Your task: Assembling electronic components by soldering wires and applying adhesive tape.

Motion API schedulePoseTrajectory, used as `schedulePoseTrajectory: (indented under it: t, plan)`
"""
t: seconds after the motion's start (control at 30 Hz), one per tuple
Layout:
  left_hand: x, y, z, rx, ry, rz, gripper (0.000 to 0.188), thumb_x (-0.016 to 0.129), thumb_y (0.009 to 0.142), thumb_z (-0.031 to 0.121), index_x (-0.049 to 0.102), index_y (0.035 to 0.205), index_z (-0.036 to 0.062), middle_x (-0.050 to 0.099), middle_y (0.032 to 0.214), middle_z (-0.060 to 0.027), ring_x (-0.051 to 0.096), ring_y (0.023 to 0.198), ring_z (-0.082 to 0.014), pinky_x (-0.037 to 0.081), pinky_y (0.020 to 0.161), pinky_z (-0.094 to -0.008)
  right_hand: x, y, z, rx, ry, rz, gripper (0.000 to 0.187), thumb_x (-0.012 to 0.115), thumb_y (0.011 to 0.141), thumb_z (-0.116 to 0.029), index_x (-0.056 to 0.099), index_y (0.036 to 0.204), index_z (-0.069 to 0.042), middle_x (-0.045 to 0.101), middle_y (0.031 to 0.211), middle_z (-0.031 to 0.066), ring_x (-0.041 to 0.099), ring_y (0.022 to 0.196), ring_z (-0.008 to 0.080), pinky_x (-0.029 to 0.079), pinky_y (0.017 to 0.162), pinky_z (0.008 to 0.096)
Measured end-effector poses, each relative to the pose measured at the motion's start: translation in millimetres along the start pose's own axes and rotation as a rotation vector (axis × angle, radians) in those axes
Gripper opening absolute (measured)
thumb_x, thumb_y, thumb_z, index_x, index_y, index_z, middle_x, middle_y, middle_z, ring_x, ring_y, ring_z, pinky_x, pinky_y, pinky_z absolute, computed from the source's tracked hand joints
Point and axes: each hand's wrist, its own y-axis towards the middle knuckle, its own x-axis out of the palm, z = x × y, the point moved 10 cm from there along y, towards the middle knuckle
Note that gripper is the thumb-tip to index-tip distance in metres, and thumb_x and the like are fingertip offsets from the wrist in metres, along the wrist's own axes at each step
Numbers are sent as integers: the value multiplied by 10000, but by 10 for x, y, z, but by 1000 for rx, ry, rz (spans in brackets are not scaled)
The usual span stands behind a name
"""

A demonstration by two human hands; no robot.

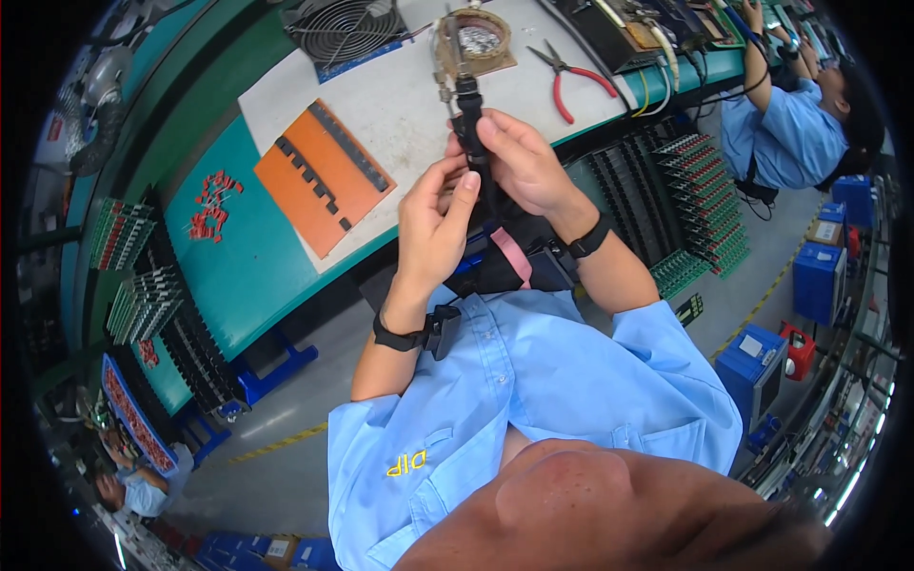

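Note:
Upright between my hands, over the near edge of the bench, is a soldering iron (467, 95) with a black handle. Its metal shaft points away from me, and a thin metal tube runs along its left side. My left hand (433, 217) curls its fingers round the lower handle from the left. From the right, my right hand (529, 164) grips the handle a little higher, thumb pressed on it. Just beyond the shaft stands a round, brownish pot (481, 36) with shiny metal inside. Red-handled pliers (569, 81) lie with jaws apart to the right.
An orange board (327, 160) with black strips lies left on the white sheet. Small red parts (211, 209) are scattered on the green mat. Racks of circuit boards (705, 195) stand right and left. A fan (347, 30) is at the back. A co-worker (785, 128) sits far right.

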Motion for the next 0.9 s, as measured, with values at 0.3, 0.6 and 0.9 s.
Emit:
schedulePoseTrajectory:
  t: [0.3,0.6,0.9]
  plan:
    - [-147,129,149,149,140,171,196,690,924,79,563,1033,-23,666,852,-58,662,735,-100,481,619,-213,-9,62,52,31,207,-4,411,363,1089,-331,522,1283,-6,601,963,60,559,808,110,465,650,252]
    - [-122,120,76,147,195,135,191,687,921,58,556,1041,-12,668,824,-49,662,701,-81,450,572,-178,-29,-16,81,-3,101,40,417,340,1093,-337,516,1284,-10,590,936,48,520,758,87,422,597,221]
    - [-113,151,55,117,109,145,195,688,921,56,559,1049,-16,671,832,-58,662,696,-88,462,578,-175,-52,-29,84,-14,56,59,365,386,1084,-322,532,1234,-23,609,955,34,531,784,75,424,593,212]
